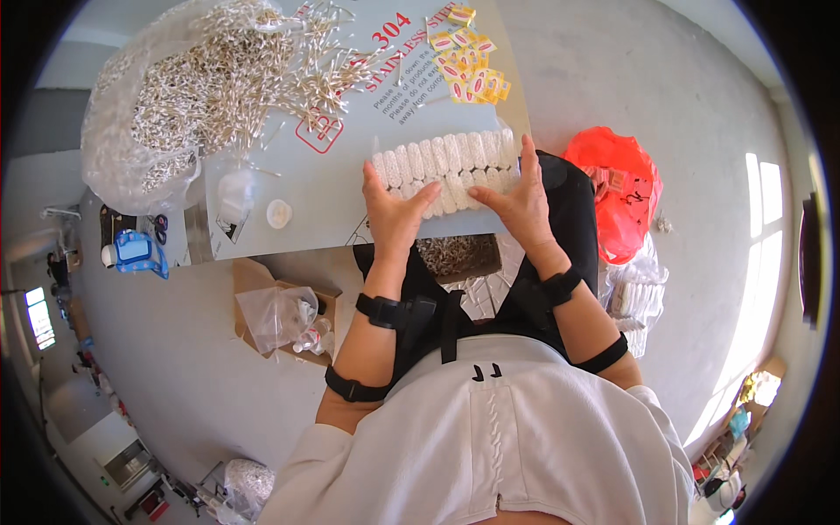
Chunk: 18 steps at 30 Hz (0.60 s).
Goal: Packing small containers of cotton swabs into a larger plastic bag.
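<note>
A clear plastic pack of white cotton swab bundles (446, 162), set in rows, is at the table's near edge. My left hand (394, 206) clasps its left end, thumb laid over the near row. At the opposite end my right hand (521, 203) grips it in the same way, thumb pointing inward. Both hands' undersides are hidden. Farther left, a big heap of loose cotton swabs (219, 79) spills from a clear plastic bag (109, 131) across the tabletop. Several yellow and white cards (472, 66) lie scattered beyond the pack.
On the table's left stand a clear plastic tub (236, 192), a small round white lid (279, 213) and a blue packet (140, 254). Below are a box of swabs (464, 258) and a cardboard box (249, 311). A red plastic bag (626, 184) sits at right.
</note>
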Each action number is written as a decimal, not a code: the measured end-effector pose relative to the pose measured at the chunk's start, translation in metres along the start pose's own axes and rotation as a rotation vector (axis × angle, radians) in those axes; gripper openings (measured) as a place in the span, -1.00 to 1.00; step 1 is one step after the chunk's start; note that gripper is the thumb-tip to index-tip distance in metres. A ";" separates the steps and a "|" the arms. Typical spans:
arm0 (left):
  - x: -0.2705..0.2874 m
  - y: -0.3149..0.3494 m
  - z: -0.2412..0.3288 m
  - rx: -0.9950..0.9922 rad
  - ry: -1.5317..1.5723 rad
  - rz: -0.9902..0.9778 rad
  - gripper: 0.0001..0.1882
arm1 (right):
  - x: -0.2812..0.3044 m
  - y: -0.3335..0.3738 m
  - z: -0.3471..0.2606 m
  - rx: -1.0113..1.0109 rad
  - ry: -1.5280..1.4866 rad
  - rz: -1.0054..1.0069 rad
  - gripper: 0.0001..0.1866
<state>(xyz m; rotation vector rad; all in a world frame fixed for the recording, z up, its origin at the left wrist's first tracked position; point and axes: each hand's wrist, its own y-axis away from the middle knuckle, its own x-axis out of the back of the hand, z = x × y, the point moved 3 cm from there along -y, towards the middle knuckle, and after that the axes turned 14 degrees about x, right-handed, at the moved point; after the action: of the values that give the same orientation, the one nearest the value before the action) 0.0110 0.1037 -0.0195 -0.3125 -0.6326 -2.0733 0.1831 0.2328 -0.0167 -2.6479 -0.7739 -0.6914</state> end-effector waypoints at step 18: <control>-0.002 -0.030 0.019 -0.041 -0.290 -0.083 0.30 | -0.006 -0.014 0.026 -0.083 -0.219 0.057 0.24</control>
<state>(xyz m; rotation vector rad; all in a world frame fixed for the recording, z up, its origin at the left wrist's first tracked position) -0.0137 0.1289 -0.0138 -0.6284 -0.7869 -2.1406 0.1797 0.2524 -0.0402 -2.8435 -0.7362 -0.4319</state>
